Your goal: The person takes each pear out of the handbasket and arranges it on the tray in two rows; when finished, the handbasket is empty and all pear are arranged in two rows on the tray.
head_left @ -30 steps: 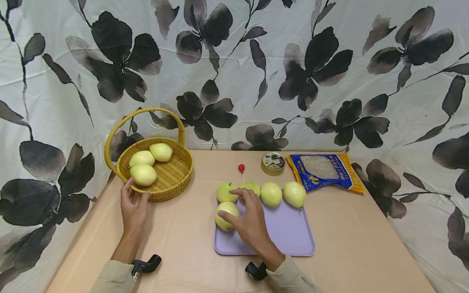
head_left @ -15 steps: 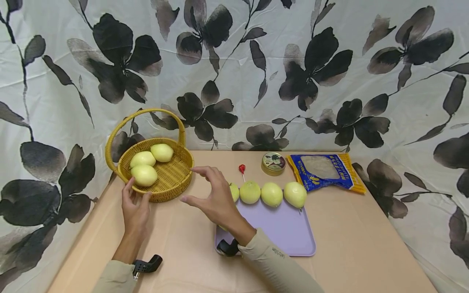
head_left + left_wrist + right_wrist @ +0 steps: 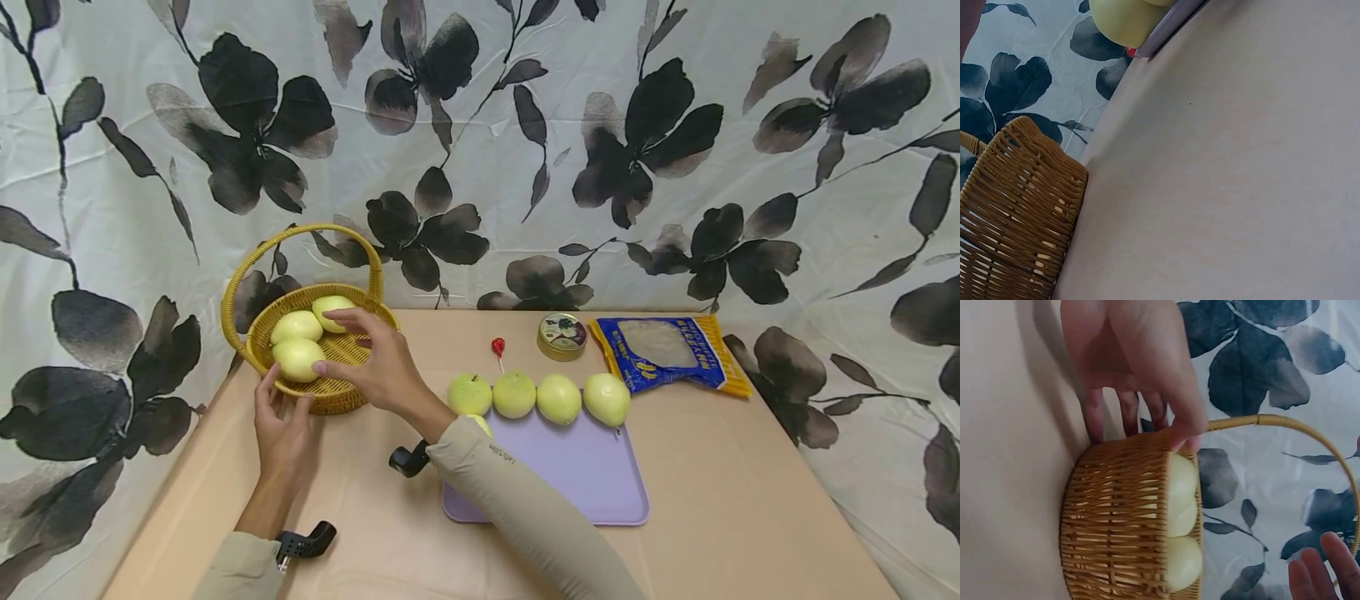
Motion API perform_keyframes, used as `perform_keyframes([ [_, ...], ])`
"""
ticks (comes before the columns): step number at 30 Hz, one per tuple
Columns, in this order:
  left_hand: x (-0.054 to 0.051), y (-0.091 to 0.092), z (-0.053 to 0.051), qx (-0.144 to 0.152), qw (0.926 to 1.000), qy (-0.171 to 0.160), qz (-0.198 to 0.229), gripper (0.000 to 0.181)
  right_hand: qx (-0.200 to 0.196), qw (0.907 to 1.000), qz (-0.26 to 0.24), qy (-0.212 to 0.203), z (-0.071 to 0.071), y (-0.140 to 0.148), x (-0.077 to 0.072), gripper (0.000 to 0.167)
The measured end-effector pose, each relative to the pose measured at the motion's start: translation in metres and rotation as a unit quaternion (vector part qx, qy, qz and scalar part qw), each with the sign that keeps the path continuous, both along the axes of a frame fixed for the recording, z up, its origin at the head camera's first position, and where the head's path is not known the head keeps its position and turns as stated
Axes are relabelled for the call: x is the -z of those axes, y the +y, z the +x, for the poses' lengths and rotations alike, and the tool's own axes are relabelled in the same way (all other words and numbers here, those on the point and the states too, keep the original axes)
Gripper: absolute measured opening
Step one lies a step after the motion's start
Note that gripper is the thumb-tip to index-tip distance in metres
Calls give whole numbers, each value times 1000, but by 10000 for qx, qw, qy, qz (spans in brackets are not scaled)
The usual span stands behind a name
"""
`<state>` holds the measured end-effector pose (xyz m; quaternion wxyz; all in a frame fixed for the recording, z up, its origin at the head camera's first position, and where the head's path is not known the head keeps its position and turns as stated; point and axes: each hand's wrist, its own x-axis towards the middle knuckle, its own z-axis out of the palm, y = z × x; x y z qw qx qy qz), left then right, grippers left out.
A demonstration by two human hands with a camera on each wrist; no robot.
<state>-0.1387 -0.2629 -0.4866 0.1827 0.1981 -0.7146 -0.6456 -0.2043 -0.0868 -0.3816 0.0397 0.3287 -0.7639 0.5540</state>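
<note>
Wicker basket [image 3: 333,404]: at the tabletop's [image 3: 735,483] far-left corner, handle upright; 3 pears [image 3: 298,360] inside, toward its left and far sides.
Lilac tray [image 3: 570,487]: right of the basket; 4 pears [image 3: 558,399] in a row along its far edge, 1 more partly hidden by a sleeve [image 3: 517,500].
Blue-and-yellow bag [image 3: 660,354]: far-right corner, pale contents showing through its window.
Right hand [image 3: 378,358]: released, fingers and thumb spread over the basket.
Left hand [image 3: 283,433]: grasping the basket's near-left rim.
Round tin [image 3: 562,335]: near the tabletop's far edge, just left of the bag.
Red lollipop [image 3: 498,346]: beyond the tray.
</note>
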Motion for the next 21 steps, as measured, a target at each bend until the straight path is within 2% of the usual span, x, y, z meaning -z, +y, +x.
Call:
perform_keyframes([
  [8,2,0,-1,-79,9999,-99,94,75,45,9989,385,-271,-27,-32,16,61],
  [12,4,0,-1,-162,9998,-77,49,75,50,9964,595,-608,-39,-45,27,60],
  [16,5,0,-1,-189,9996,-210,8,74,-35,9936,649,-919,-48,-57,40,59],
  [21,4,1,-1,-214,9996,-202,35,73,-139,9917,632,-1108,-55,-71,51,56],
])
